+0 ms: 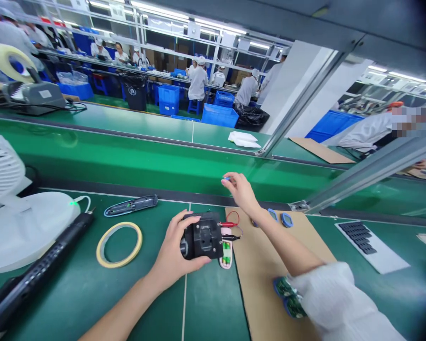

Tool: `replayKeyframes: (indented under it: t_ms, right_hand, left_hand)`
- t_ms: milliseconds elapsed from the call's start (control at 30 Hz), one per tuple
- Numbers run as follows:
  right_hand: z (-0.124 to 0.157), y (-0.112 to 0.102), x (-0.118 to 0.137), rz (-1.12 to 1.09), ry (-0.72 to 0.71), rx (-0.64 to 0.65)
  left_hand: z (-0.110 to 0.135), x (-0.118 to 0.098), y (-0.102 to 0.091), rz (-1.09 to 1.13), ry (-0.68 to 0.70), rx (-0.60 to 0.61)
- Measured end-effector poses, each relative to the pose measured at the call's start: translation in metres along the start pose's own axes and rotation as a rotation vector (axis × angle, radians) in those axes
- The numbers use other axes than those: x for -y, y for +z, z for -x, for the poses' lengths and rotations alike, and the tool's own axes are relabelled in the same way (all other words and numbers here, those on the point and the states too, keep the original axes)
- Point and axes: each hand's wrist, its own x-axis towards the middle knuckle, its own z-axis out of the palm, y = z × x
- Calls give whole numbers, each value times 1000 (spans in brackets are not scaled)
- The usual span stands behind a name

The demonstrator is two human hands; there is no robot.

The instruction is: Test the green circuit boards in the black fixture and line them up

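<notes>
Left grip (171,247) curls around the black box (206,237); the right grip (243,192), at one o'clock, pinches a small blue piece (227,178), easily dropped if the pinch slackens. Twisting the box could knock the red clip (229,224) and black clip (230,237) at three o'clock askew.

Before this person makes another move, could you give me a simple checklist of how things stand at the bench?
1. Left hand on the black fixture: ok, fingers and thumb grip it.
2. Small bluish item held: ok, in the right hand's fingertips; exactly what it is, cannot tell.
3. Red clip and black clip firmly connected: cannot tell.
4. Green batteries in the pink case: ok.
5. Tape roll apart from the left hand: ok.
</notes>
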Motion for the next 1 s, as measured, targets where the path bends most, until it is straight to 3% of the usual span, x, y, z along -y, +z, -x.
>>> replayKeyframes:
  t_ms: [100,200,300,433,533,600,700,800,900,1000]
  right_hand:
    - [-29,8,-22,59,59,51]
    - [-16,-7,-24,106,35,73]
    - [34,-46,-15,143,-9,90]
    - [124,-95,-12,257,45,377]
    - [177,-105,-14,409,90,454]
    - [195,-100,-12,449,60,440]
    - [199,-87,-5,400,33,408]
    - [187,-81,1,285,126,398]
    - [171,-80,7,99,246,414]
    - [154,-75,22,-154,254,363]
  left_hand:
    - [0,-1,0,17,-27,8]
    - [0,-1,0,14,-19,9]
    - [-1,1,0,-13,22,-4]
    - [0,4,0,-68,30,-33]
    - [0,6,0,-107,41,-46]
    - [0,6,-1,-121,46,-42]
    - [1,5,-2,-119,24,-28]
    - [1,4,-1,-110,16,-20]
    - [1,5,0,-109,25,-21]
    - [1,4,1,-92,20,-19]
